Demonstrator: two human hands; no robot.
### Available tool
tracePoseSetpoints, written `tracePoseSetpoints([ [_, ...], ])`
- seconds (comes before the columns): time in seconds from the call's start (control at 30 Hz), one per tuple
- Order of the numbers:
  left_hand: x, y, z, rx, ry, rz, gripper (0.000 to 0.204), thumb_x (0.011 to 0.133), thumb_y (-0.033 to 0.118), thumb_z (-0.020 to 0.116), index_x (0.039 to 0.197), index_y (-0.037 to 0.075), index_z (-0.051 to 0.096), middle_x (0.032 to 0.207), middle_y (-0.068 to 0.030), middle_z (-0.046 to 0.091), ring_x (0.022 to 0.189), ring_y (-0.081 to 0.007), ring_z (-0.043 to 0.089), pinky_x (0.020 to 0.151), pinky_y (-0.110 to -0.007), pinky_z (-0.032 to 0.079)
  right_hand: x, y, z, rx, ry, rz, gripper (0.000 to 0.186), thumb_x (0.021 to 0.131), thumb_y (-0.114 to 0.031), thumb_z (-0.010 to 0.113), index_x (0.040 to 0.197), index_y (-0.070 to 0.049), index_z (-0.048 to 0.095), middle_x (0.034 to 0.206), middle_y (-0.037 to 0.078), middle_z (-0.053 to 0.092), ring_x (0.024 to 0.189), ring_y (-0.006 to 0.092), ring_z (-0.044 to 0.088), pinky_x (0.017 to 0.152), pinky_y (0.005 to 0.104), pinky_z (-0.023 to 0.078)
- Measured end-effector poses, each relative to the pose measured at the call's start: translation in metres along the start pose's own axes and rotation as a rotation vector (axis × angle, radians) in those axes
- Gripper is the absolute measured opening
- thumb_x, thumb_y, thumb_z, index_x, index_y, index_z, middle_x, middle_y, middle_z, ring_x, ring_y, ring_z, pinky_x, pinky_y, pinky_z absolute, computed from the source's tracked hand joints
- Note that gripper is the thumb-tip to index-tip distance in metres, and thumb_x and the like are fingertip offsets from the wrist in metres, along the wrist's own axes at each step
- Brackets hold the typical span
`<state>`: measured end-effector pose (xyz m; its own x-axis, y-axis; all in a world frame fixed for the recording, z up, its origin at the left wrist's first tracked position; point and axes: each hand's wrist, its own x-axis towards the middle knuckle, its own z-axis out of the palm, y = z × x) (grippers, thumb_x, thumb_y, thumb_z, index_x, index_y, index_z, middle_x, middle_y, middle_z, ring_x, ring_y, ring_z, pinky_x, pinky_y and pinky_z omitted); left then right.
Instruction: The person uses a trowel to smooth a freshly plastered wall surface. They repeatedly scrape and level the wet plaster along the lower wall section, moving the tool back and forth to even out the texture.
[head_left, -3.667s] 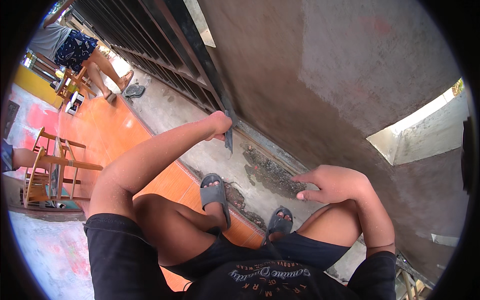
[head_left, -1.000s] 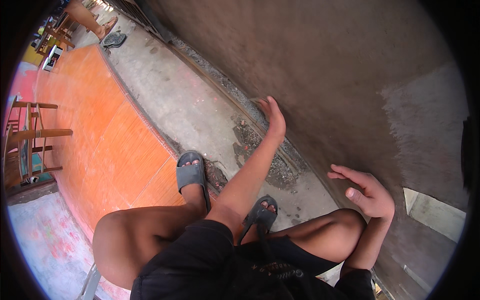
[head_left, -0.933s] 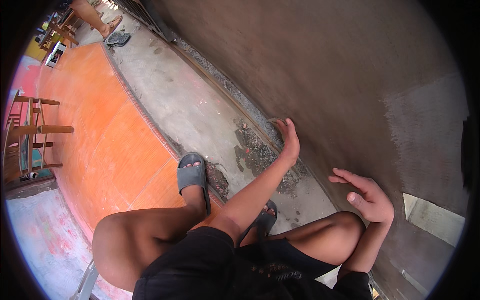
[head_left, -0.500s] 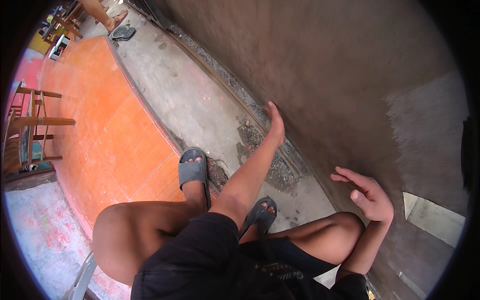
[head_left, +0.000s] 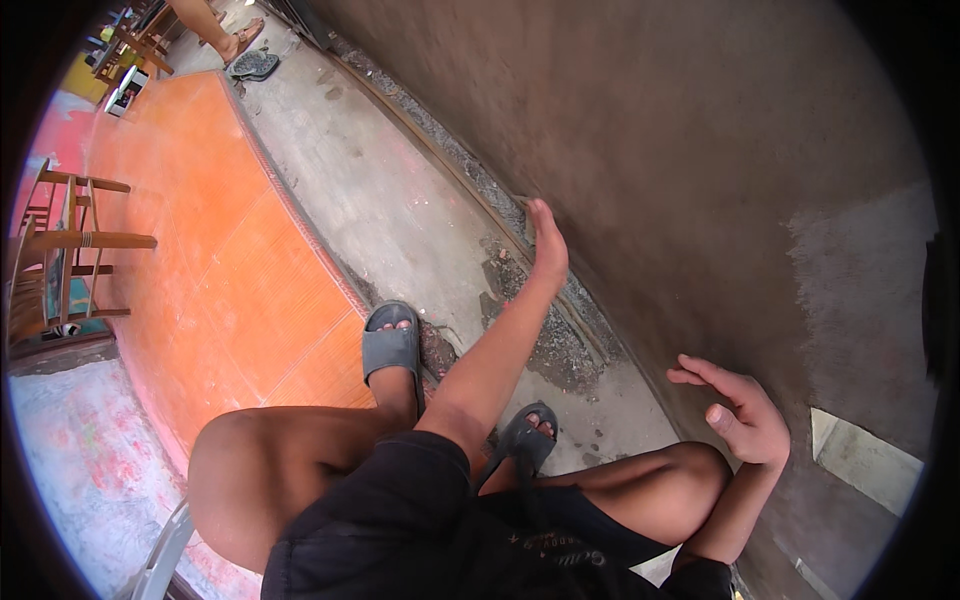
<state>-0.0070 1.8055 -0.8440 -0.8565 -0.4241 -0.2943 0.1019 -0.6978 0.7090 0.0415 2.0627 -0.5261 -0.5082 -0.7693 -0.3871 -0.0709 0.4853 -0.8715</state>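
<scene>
Near me a grey-brown wall (head_left: 680, 170) looms at two o'clock, paler toward three, with a whitish recess (head_left: 868, 455) near four. Bright orange tiles (head_left: 215, 250) meet grey concrete (head_left: 350, 180) around ten; a wooden chair (head_left: 100, 240) stands past nine, a paint-smeared surface (head_left: 85, 450) at eight.

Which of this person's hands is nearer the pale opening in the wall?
The right hand, lower and farther right in the view; the left hand is up by the gravelly strip along the wall.
</scene>
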Motion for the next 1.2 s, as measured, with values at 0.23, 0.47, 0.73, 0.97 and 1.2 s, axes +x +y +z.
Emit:
tracePoseSetpoints([
  [0.23, -0.022, -0.047, 0.014, -0.012, 0.295, -0.15, 0.089, 0.103, 0.069, 0.021, 0.162, 0.004, 0.006, 0.169, -0.0116, 0.01, 0.155, -0.0274, 0.014, 0.125, -0.04, 0.012, 0.003, 0.001, 0.001, -0.019, 0.01, -0.02, 0.073, 0.097, -0.048, 0.061, 0.143, 0.007, 0.049, 0.128, 0.023, 0.067, 0.123, 0.0327, 0.063, 0.108, 0.0395, 0.041],
  [0.47, 0.019, -0.015, 0.029, -0.226, 0.341, -0.375, 0.105, 0.092, 0.084, 0.014, 0.162, 0.008, -0.007, 0.171, -0.0093, -0.004, 0.157, -0.0269, 0.003, 0.126, -0.046, 0.006, -0.003, 0.001, 0.002, 0.001, 0.012, 0.008, 0.07, 0.099, -0.049, 0.058, 0.144, 0.004, 0.049, 0.127, 0.02, 0.068, 0.121, 0.0301, 0.064, 0.107, 0.0386, 0.042],
  [0.73, -0.009, -0.024, 0.027, -0.331, 0.35, -0.339, 0.095, 0.098, 0.077, 0.015, 0.163, 0.009, 0.0, 0.17, -0.0099, 0.005, 0.156, -0.0268, 0.01, 0.126, -0.042, 0.009, -0.007, 0.0, 0.0, -0.012, 0.01, -0.028, 0.066, 0.101, -0.048, 0.056, 0.145, 0.001, 0.05, 0.125, 0.014, 0.07, 0.112, 0.0247, 0.065, 0.099, 0.0349, 0.046],
  [0.97, -0.015, -0.048, 0.03, -0.125, 0.368, -0.399, 0.085, 0.104, 0.066, 0.019, 0.161, 0.003, 0.011, 0.168, -0.0123, 0.015, 0.154, -0.0269, 0.019, 0.124, -0.039, 0.016, -0.01, 0.004, -0.001, -0.009, 0.006, -0.001, 0.065, 0.102, -0.049, 0.054, 0.146, -0.001, 0.049, 0.123, 0.012, 0.071, 0.101, 0.0172, 0.063, 0.091, 0.0304, 0.047],
  [1.2, -0.028, -0.073, 0.02, 0.173, 0.332, -0.078, 0.075, 0.109, 0.051, 0.03, 0.152, -0.011, 0.029, 0.16, -0.0227, 0.034, 0.148, -0.0323, 0.034, 0.12, -0.035, 0.026, -0.011, 0.006, -0.002, 0.008, -0.002, -0.031, 0.067, 0.102, -0.052, 0.054, 0.147, -0.003, 0.05, 0.122, 0.012, 0.071, 0.097, 0.0164, 0.062, 0.087, 0.0304, 0.048],
])
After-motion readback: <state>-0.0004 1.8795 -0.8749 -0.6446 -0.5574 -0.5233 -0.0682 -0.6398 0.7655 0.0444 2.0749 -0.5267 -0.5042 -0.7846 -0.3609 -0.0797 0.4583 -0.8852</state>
